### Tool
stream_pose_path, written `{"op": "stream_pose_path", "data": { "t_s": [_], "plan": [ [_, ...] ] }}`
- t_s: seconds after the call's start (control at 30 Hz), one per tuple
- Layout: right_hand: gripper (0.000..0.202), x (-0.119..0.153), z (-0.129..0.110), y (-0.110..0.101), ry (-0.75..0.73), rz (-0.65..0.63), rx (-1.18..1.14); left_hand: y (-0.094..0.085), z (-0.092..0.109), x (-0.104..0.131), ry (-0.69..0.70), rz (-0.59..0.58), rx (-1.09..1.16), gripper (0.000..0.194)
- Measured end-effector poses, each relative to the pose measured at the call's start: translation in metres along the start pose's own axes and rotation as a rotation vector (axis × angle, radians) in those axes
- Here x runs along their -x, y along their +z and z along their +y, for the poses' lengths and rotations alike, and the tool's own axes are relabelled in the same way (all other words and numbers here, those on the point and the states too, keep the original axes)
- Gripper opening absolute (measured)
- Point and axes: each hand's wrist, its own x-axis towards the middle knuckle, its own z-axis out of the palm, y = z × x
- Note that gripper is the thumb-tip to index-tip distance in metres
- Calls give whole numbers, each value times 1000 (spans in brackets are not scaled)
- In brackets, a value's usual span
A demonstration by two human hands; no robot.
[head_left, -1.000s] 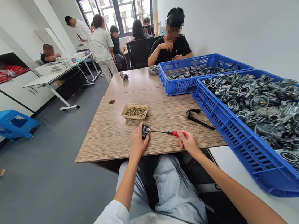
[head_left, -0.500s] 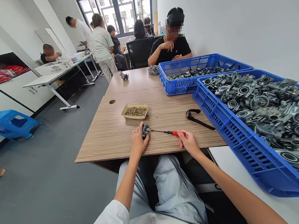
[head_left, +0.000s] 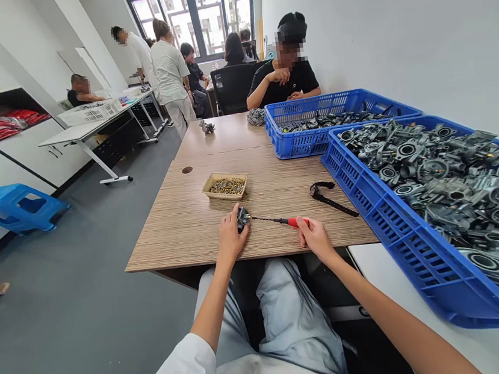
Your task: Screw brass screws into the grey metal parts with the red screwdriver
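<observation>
My left hand is closed around a small grey metal carburetor body on the table, near its front edge. Brass shows on the side of that part facing right. My right hand grips the red handle of a screwdriver, held nearly level. Its long dark shaft points left, and the tip meets the carburetor body at the brass spot; the exact contact is too small to make out. Just beyond my left hand sits a beige tray of small brass pieces, with one loose brass piece beside it.
A black wristwatch lies right of the tray. Along the right stand a blue crate heaped with metal carburetor parts and another blue crate behind it. A co-worker sits at the table's far end. A blue stool stands left.
Both hands, the carburetor body and the screwdriver stay in practically the same place. In the background, a standing person in light clothes has shifted slightly.
</observation>
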Motion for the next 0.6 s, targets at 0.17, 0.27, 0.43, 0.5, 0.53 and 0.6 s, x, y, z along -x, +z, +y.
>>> {"op": "stream_pose_path", "data": {
  "t_s": [0.17, 0.27, 0.43, 0.5, 0.53, 0.6],
  "plan": [
    [57, 0, 2, 0, 7, -7, -21, -1, 1, 0, 8, -6, 4, 74],
    [58, -1, 0, 0, 13, 3, -25, -1, 0, 0, 24, -4, 6, 75],
    [60, 0, -4, 0, 19, 12, -29, 2, -3, 0, 49, 9, 31, 75],
    [60, 0, -5, 0, 17, 11, -43, 2, -3, 0, 50, 10, 35, 76],
    [59, 0, -5, 0, 16, 11, -49, 2, -3, 0, 50, 11, 35, 76],
    [59, 0, -4, 0, 14, 10, -57, 2, -3, 0, 49, 12, 34, 76]
  ]
}}
